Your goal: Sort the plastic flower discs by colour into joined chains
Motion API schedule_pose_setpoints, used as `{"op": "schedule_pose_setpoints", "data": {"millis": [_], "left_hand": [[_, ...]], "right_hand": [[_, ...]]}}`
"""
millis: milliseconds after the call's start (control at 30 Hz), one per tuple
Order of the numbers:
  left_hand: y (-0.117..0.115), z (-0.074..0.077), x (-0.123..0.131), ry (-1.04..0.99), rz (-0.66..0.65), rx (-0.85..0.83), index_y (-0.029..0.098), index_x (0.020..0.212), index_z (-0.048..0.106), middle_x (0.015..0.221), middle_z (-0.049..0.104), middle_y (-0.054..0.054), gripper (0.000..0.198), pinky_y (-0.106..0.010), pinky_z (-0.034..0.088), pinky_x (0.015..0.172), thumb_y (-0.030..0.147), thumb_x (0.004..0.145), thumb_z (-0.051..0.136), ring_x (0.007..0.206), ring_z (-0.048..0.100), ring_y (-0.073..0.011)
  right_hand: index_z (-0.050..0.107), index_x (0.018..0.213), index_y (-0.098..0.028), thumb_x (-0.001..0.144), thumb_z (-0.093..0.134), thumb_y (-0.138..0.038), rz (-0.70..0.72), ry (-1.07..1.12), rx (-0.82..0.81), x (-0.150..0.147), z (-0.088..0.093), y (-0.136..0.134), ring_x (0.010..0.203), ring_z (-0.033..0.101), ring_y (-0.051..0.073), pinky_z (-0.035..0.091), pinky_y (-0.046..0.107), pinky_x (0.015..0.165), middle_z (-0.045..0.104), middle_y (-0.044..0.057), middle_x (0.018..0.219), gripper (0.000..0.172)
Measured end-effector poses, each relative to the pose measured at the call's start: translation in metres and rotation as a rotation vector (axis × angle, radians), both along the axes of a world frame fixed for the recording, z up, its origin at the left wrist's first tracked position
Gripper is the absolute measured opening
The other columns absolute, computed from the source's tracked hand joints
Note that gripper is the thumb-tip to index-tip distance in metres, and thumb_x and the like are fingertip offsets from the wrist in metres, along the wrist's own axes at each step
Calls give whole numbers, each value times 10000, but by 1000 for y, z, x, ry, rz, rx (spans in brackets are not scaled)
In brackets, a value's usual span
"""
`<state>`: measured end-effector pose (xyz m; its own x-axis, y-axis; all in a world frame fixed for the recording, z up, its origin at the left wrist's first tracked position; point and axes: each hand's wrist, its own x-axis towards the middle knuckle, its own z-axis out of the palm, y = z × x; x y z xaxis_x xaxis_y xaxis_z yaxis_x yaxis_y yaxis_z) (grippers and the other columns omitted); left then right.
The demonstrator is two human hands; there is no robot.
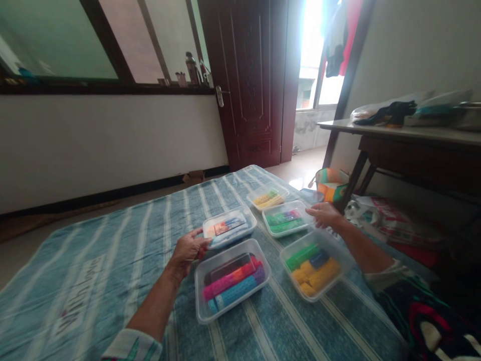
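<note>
My left hand [189,248] has its fingers closed at the left edge of a clear plastic container [209,238], which has orange, white and blue contents and a dark-framed rectangle on top. My right hand [323,215] pinches the right rim of another plastic container [276,233] with green and some purple pieces inside. Nearer to me, an open container [200,301] holds rolled pink, orange, purple and blue textured pieces. To its right stands a container [284,256] of green, dark blue and yellow rolls. Behind them is a container [251,199] with yellow and green pieces.
The containers rest on a blue striped cloth [124,260]. A dark red door [251,85] stands beyond it. At the right is a table [379,129] carrying bags, with more bags [394,218] beneath and a colourful bag [330,184] beside its leg.
</note>
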<state>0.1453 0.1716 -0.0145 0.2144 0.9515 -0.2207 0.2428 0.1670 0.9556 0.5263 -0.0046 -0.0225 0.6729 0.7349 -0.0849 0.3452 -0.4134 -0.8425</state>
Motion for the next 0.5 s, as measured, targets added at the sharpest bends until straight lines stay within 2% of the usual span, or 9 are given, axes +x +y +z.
{"op": "schedule_pose_setpoints", "data": {"millis": [100, 300, 500], "left_hand": [[1, -2, -1, -2, -6, -3, 50, 1319, 512, 451, 564, 45, 803, -140, 353, 353, 157, 571, 786, 345, 434, -64], [-1, 0, 1, -6, 13, -20, 49, 1303, 536, 451, 562, 40, 737, -147, 359, 346, 140, 607, 763, 335, 442, -70], [-2, 0, 1, -7, 23, -33, 60, 1349, 502, 455, 562, 46, 775, -143, 361, 346, 132, 624, 768, 332, 444, -66]], "right_hand": [[603, 694, -137, 817, 611, -315, 68, 130, 4, -10, -7, 4, 354, 528, 112, 300, 171, 336, 490, -44, 428, 216], [618, 722, -121, 783, 662, -300, 95, 213, 30, -8, -6, 14, 351, 547, 108, 366, 159, 329, 559, -19, 467, 193], [671, 826, -115, 755, 723, -320, 126, 242, 9, -9, -1, 29, 350, 553, 112, 399, 160, 314, 581, -16, 472, 223]]}}
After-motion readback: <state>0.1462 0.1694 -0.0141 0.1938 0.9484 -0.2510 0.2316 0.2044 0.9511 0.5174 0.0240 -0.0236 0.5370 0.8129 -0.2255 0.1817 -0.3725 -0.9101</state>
